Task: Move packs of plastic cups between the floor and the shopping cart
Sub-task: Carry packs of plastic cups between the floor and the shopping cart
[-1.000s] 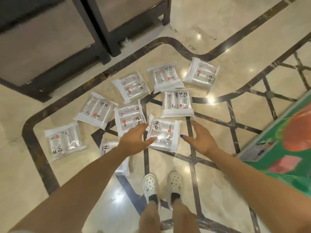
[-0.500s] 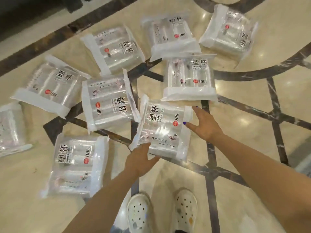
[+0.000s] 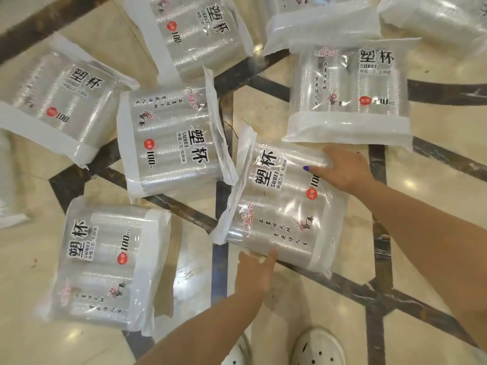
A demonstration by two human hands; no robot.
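Observation:
Several clear packs of plastic cups with white end bands lie on the marble floor. The nearest middle pack (image 3: 282, 204) is held between both hands. My left hand (image 3: 251, 276) grips its near edge, thumb against the wrap and fingertips tucked at the underside. My right hand (image 3: 342, 168) holds the far right edge, with its thumb laid over the top. Other packs lie close by: one to the left (image 3: 168, 143), one at the near left (image 3: 105, 264) and one behind (image 3: 347, 96). The shopping cart is out of view.
More packs (image 3: 200, 32) crowd the top and left (image 3: 52, 101) of the view. My white shoes (image 3: 319, 349) stand just below the held pack. Dark inlay lines cross the beige floor (image 3: 434, 259), which is bare to the right.
The view has dropped much closer to the floor. Both hands have closed in on the middle pack, the left at its near edge and the right at its far edge.

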